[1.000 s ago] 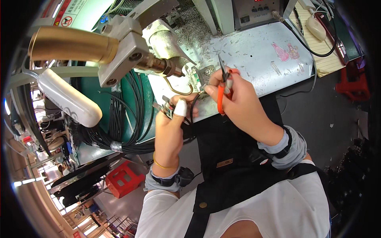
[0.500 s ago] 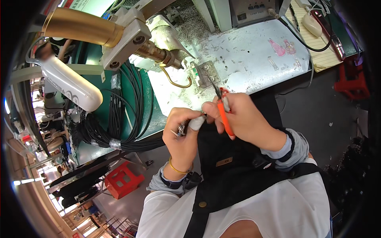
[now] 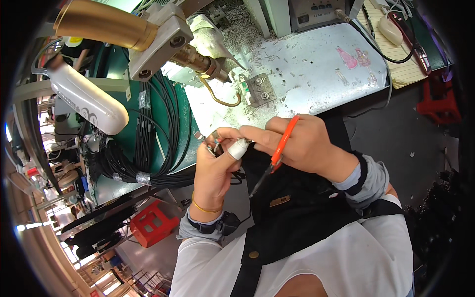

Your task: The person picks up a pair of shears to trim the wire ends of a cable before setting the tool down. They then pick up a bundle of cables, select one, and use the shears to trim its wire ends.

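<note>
My left hand (image 3: 215, 161) is closed round several small silvery metal pieces (image 3: 213, 142), probably cable connectors, which stick out between its fingers. A white cover (image 3: 239, 149) wraps the thumb. My right hand (image 3: 297, 146) meets it at the fingertips, pinching at a tiny part that the fingers mostly hide. Orange-handled pliers (image 3: 283, 143) with narrow dark jaws are tucked in the right hand, their tip pointing down toward my black apron (image 3: 297, 198). Both hands are in front of the near edge of the white work plate (image 3: 316, 74).
A soldering iron with a gold barrel (image 3: 106, 27) slants over a small metal fixture (image 3: 261, 90). Cut metal bits (image 3: 242, 32) litter the plate. Bundled black cables (image 3: 128, 171) lie at left beside a white tube (image 3: 89, 101). A grey control box (image 3: 316, 15) stands behind.
The pliers have swung round in my right hand, from pointing away at the fixture to pointing down toward me. My left hand has shifted slightly left, and its metal pieces show more.
</note>
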Motion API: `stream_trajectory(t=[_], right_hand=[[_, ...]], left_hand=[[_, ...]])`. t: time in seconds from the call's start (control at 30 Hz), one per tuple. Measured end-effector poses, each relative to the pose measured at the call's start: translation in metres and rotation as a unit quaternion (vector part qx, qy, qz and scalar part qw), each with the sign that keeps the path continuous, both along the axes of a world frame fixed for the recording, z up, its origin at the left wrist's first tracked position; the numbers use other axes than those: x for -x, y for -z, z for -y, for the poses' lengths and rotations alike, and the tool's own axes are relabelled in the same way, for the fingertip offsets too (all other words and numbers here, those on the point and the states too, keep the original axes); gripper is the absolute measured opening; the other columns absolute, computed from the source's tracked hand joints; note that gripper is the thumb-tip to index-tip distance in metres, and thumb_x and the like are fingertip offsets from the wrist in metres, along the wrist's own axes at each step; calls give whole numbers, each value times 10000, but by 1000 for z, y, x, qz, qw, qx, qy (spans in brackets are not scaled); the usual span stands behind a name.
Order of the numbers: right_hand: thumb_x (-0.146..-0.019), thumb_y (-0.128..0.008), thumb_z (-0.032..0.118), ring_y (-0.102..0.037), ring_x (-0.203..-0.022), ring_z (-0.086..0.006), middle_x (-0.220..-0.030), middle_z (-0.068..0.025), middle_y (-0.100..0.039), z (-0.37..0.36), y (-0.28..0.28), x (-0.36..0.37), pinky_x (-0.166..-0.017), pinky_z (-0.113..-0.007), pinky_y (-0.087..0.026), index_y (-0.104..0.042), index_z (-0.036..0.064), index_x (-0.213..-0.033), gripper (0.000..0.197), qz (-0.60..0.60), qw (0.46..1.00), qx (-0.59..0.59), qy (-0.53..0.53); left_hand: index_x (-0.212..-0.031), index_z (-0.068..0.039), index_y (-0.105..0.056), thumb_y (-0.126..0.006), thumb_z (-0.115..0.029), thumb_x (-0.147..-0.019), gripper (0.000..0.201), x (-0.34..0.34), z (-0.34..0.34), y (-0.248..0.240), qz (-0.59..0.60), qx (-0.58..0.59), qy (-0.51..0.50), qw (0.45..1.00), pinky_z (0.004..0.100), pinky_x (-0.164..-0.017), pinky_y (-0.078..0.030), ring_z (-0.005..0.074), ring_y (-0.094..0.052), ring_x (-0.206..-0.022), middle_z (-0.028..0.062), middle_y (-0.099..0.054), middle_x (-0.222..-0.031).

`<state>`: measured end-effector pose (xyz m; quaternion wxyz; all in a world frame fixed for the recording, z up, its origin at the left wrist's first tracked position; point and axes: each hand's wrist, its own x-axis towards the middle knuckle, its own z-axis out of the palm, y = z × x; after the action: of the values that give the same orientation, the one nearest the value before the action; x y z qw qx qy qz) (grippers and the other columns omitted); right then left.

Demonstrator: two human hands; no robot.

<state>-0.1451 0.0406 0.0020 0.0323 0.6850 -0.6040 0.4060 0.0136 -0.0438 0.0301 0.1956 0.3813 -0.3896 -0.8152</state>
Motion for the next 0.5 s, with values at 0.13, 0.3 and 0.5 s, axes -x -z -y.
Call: stream_trajectory(t=[0.13, 0.3, 0.5], right_hand=[[-654, -647, 179, -455, -448, -126, -574, 38, -405, -3, -8, 4, -447, -242, -376, -594, 152, -876, 229, -93, 994, 16, -47], [-680, -625, 108, -495, -479, -147, -585, 25, -441, -3, -8, 0, -464, -249, -395, -581, 119, -874, 199, -68, 997, 19, -16], [-810, -529, 56, -550, -554, -116, -658, -28, -536, 0, 4, -15, -505, -246, -428, -525, 29, -833, 36, 367, 916, -155, -43]], left_hand=[[-841, -18, -551, -597, 41, -726, 138, -2, 1, -4, 102, 118, 23, 988, 170, -434, -269, 23, -383, -493, -38, -484, -647], [-839, -11, -559, -590, 45, -729, 128, 5, -7, -9, 137, 188, 26, 972, 158, -438, -259, 10, -377, -509, -43, -479, -645], [-848, -4, -568, -598, 41, -726, 133, 9, -19, 11, 111, 486, -46, 866, 149, -463, -275, 10, -387, -528, -26, -509, -676]])
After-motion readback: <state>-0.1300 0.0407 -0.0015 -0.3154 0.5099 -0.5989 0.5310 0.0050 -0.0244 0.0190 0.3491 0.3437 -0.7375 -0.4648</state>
